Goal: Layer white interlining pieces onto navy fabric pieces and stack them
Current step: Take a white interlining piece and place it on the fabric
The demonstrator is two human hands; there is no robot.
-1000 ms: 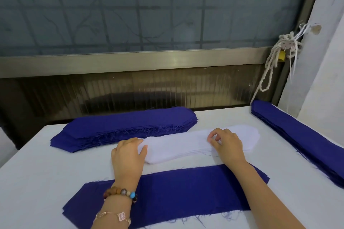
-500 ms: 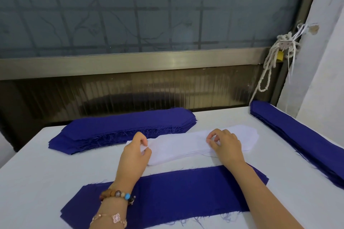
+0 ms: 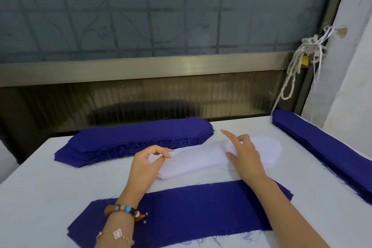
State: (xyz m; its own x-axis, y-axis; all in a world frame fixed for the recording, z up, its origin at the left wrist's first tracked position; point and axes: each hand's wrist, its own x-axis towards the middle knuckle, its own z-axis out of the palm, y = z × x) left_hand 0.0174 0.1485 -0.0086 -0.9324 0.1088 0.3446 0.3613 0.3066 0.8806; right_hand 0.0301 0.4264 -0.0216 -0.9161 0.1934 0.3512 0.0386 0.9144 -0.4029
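Lying left-to-right, white interlining stack, navy piece

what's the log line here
left hand: pinches interlining stack end | right hand: rests on it, index raised | navy piece: uncovered

The piece in front is deep navy with frayed navy threads, as are the back stack and the right stack. The interlining is white, on a white table. The bracelet has brown beads and one bright blue; the chain carries a pale pink clover. The rope is off-white, the padlock yellow.
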